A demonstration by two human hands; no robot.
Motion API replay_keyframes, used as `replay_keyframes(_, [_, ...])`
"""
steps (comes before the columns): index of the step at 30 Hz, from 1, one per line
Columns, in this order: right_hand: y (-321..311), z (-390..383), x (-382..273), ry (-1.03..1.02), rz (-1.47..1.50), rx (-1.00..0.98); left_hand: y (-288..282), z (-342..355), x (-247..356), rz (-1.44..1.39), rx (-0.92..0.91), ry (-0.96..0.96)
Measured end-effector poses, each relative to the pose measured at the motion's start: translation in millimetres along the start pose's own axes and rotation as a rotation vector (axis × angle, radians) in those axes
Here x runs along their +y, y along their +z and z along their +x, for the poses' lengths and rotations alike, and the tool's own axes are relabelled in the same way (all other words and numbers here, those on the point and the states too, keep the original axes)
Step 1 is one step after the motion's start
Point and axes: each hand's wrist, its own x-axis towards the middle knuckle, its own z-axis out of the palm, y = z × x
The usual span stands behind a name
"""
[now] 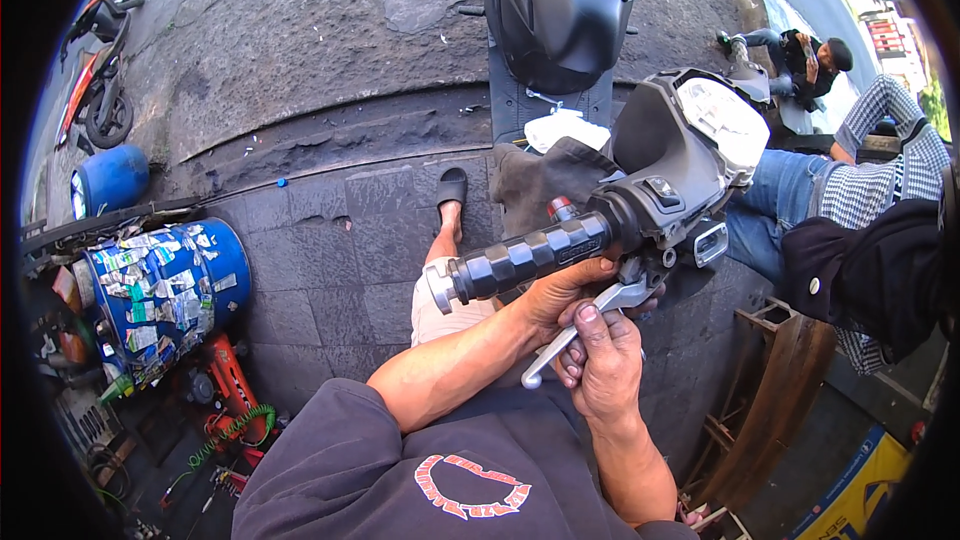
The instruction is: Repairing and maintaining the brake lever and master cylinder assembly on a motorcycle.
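Note:
A black handlebar grip crosses the middle, joined to a grey switch housing and a mirror-like clear-fronted headlamp unit at the upper right. Below the housing, a silver lever slants down to the left, its upper end at the mount. My right hand grips the lever, thumb on top and fingers curled around it. Behind the lever, under the grip, my left hand has its fingers bent around the mount area; what they hold is partly hidden.
A seated person in checked sleeves is close at right; another person sits farther back. Blue drums and tools lie left. A parked motorbike stands upper left, a wooden bench lower right, a dark scooter body ahead.

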Motion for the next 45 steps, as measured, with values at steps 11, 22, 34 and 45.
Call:
replay_keyframes(11, [1.1, -1.0, -4.6, 0.006, -0.05, 0.016, 1.1, 9.2, -3.6, -0.1, -0.077, 0.039])
replay_keyframes(22, [-13.7, -19.0, 5.7, 0.035, -0.372, 0.07, 18.6, -0.6, -3.5, -0.156, -0.063, 0.038])
replay_keyframes(34, [-76.5, -78.1, 18.8, -0.088, -0.523, 0.171, 23.2, -0.2, 7.8, -0.182, -0.151, -0.033])
replay_keyframes(45, [-86.4, -61.6, 3.4, -0.138, -0.389, 0.209, 46.9, -11.0, 17.9, 0.119, 0.167, 0.013])
